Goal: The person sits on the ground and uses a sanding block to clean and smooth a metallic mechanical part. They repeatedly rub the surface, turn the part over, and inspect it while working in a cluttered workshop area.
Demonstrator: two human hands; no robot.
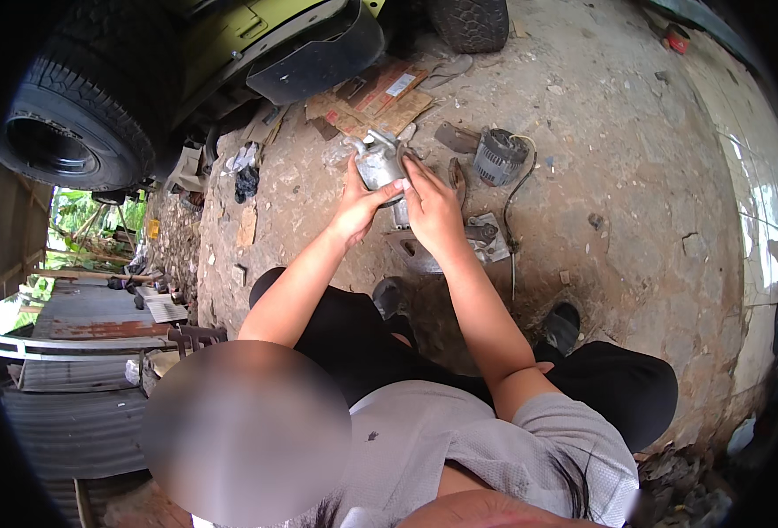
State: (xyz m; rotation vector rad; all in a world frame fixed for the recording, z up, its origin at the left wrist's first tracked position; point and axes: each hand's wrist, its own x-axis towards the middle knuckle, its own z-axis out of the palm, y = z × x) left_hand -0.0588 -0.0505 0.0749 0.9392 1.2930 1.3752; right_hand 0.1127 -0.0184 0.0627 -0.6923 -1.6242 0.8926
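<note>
In the head view, a silvery metal canister-like part with pipe stubs [378, 165] is held up between both hands. My left hand [360, 208] grips its left side, the thumb reaching across its lower edge. Against its right side lies my right hand [430, 201], fingers extended along a dark, curved edge. Right of the hands, an alternator-like unit [500, 158] with a cable stands on the ground. Partly hidden beneath the hands and right forearm lie a metal bracket [415, 254] and a dark arm-like metal part [481, 233].
Flattened cardboard [389, 99] lies beyond the hands, near a yellow-green vehicle [230, 33] with a large tire [79, 125] at upper left. A rusty flat piece [456, 137] lies beside the alternator-like unit. Corrugated metal sheets [79, 416] are at lower left.
</note>
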